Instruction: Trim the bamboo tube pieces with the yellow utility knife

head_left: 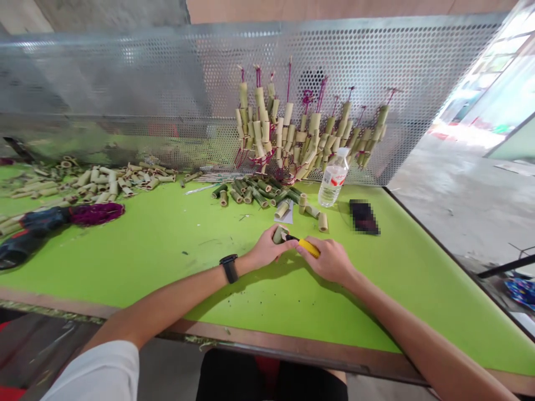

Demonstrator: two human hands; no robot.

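My left hand [267, 248], with a black watch on its wrist, is closed round a short bamboo piece [277, 234]. In my right hand [332, 260] I grip a yellow utility knife [308, 248]. Its blade end lies against or very near the bamboo piece, and the left thumb is close to the knife's black tip. Both hands are just above the green tabletop [200, 289]. Beyond them stand a few loose pale bamboo pieces [323, 222] and a heap of greener cut bamboo tubes [251, 192].
A water bottle [333, 181] and a dark pixelated phone-like object [363, 216] are at the right. Bamboo strings [288, 133] hang on a perforated metal panel [167, 94]. Leftward lie a bamboo pile [111, 182], a power drill [31, 231] and purple cord [98, 213].
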